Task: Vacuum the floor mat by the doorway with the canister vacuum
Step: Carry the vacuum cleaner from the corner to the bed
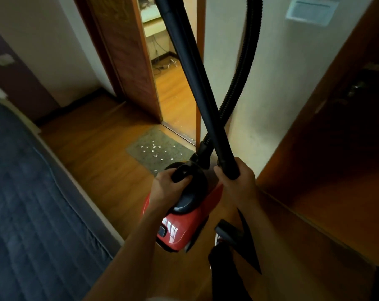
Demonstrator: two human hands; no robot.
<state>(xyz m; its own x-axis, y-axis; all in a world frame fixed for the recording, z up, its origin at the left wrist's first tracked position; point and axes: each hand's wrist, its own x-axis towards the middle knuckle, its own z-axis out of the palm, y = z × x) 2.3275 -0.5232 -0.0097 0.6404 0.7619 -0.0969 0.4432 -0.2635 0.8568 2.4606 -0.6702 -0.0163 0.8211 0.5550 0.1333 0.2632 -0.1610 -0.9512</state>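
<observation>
A red canister vacuum (180, 227) with a black top hangs just above the wooden floor. My left hand (165, 185) is shut on its black carry handle (181, 172). My right hand (236, 181) grips the lower end of the black wand tube (193, 68), which points up and out of the top of the frame. The ribbed black hose (238, 79) runs from the vacuum's front up past the wand. A grey-green floor mat (158, 148) lies ahead by the doorway, strewn with several small white scraps (153, 147).
A bed with a dark blue cover (32, 192) fills the left side. An open wooden door (127, 51) and a cream wall (271, 83) frame the doorway. A dark wooden cabinet (336, 137) stands on the right. A black nozzle piece (227, 233) lies on the floor near my feet.
</observation>
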